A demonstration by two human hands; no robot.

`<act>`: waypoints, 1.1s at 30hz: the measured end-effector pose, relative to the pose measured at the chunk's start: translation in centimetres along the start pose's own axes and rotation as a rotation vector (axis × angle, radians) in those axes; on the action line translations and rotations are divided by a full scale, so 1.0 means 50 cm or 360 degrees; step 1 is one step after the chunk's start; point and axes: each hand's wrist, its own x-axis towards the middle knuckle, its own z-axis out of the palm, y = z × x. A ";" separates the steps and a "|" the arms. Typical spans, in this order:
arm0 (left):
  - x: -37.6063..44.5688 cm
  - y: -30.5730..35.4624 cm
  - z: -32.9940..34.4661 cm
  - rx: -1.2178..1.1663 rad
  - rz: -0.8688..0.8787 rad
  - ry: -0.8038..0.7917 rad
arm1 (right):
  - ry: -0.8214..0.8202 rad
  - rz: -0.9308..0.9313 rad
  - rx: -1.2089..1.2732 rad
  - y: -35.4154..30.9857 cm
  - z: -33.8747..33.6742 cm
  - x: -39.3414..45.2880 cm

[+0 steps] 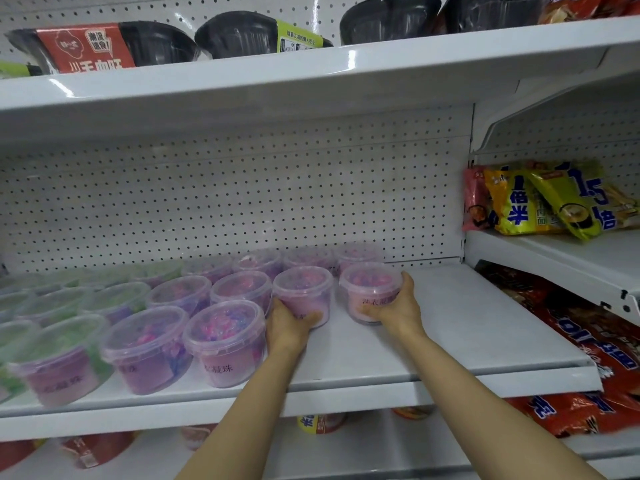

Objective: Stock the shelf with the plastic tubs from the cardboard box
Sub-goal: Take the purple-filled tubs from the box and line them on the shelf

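**Two tubs in my hands on the white shelf**

My left hand (289, 325) wraps the lower wall of a round pink plastic tub (303, 292), fingers curled around its front. My right hand (394, 306) grips a second pink tub (369, 289) just beside it, thumb up along the right rim and fingers across the printed label. Both tubs stand upright on the shelf (450, 327), a smooth white metal board; their clear snap lids show pink and blue beads inside.

Left of my left hand, more lidded tubs sit in rows: purple-pink ones (225, 341) nearest, then green ones (52, 348) farther left. All have the same tapered round shape and translucent walls. Behind my hands, another row of pink tubs (308, 256) lines the perforated white back panel (207, 195).

Right of my right hand the shelf is bare metal. Beyond it, on a neighbouring shelf, lie crinkly yellow noodle packets (540, 202); below them are glossy red packets (588, 341). Above my hands, black ribbed plastic bowls (242, 34) with paper sleeves sit on the upper shelf.
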 end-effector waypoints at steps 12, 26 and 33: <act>-0.002 0.014 0.000 -0.0032 -0.0105 -0.0079 | 0.0030 -0.0012 -0.0035 -0.012 0.019 -0.009; 0.003 0.009 0.008 0.0043 -0.0081 -0.0055 | 0.0013 0.0001 -0.0056 -0.009 0.023 0.002; 0.003 0.016 0.002 0.0071 -0.0110 -0.0089 | -0.0012 0.0027 -0.0157 -0.027 0.007 -0.015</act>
